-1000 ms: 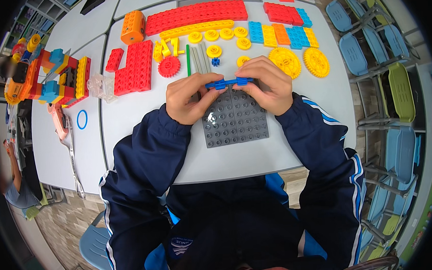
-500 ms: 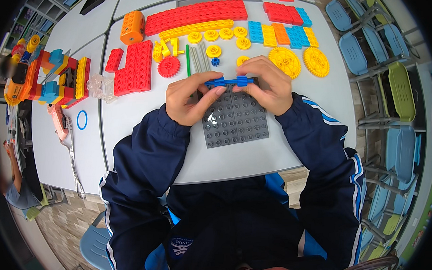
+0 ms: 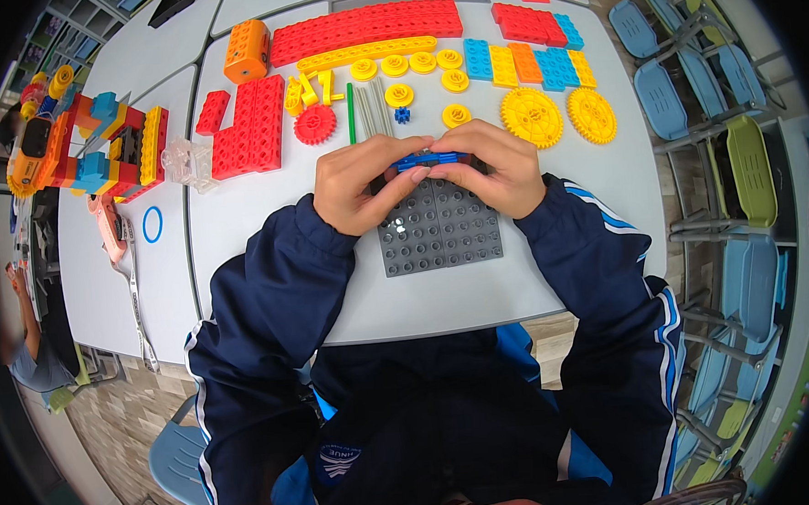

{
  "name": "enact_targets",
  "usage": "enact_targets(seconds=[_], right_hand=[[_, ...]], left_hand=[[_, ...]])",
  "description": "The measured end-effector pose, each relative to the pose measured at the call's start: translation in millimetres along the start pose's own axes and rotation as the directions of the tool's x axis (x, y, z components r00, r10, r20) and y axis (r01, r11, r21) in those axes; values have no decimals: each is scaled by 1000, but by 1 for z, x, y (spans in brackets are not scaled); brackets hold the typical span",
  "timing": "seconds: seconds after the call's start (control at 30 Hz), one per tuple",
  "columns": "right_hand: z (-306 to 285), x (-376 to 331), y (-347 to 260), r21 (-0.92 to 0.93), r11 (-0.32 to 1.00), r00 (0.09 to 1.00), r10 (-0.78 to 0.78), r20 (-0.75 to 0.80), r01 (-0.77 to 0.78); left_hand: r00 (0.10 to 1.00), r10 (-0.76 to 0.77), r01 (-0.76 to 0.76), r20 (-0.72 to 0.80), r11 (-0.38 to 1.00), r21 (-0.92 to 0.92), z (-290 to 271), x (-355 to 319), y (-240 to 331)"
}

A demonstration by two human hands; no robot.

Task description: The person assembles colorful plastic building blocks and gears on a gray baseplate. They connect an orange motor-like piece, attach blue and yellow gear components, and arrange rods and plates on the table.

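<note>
Two hands grasp one ridged blue piece at the far edge of a dark grey studded base.

With the blue piece (image 3: 438, 158) as the clock's centre, the left hand (image 3: 357, 184) pinches it from nine o'clock and the right hand (image 3: 499, 170) from three, thumbs and fingertips nearly meeting; it looks slim, glossy and plastic, its ends hidden by fingers. The studded base (image 3: 442, 228), square and shiny, with a seam down its middle, lies toward six. One small blue gear (image 3: 402, 115) sits at eleven, one toothed red gear (image 3: 315, 125) and one thin green rod (image 3: 351, 113) toward ten. Seven round yellow wheels (image 3: 399, 95) spread from eleven to one; two large, fine-toothed yellow gears (image 3: 531, 118) lie between two and three.
</note>
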State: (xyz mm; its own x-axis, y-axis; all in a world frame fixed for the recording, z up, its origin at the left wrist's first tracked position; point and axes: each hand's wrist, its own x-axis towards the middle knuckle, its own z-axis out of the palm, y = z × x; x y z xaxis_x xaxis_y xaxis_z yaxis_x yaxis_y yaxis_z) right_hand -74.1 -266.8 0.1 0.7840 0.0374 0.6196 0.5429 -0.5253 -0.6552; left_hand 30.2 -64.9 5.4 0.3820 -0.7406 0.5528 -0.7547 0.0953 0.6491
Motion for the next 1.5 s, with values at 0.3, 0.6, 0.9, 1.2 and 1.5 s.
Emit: enact_targets(seconds=[0.3,0.6,0.9,1.2,1.5], right_hand=[[-16,3,-2,542,708,885,278,374,-452],[-12,2,3,636,613,879,250,407,-469],[-6,-1,-1,697,539,879,224,421,-472],[-8,-4,3,675,588,892,227,391,-445],[-11,-1,3,650,597,879,256,401,-470]], left_hand=[[999,-5,2,-50,999,-51,0,-1,-1],[998,-45,41,-40,995,-87,-2,-2,-1],[999,33,-35,-42,998,-51,0,-1,-3],[999,3,-5,-53,999,-49,0,-1,-1],[996,-16,12,-89,999,-48,0,-2,-1]])
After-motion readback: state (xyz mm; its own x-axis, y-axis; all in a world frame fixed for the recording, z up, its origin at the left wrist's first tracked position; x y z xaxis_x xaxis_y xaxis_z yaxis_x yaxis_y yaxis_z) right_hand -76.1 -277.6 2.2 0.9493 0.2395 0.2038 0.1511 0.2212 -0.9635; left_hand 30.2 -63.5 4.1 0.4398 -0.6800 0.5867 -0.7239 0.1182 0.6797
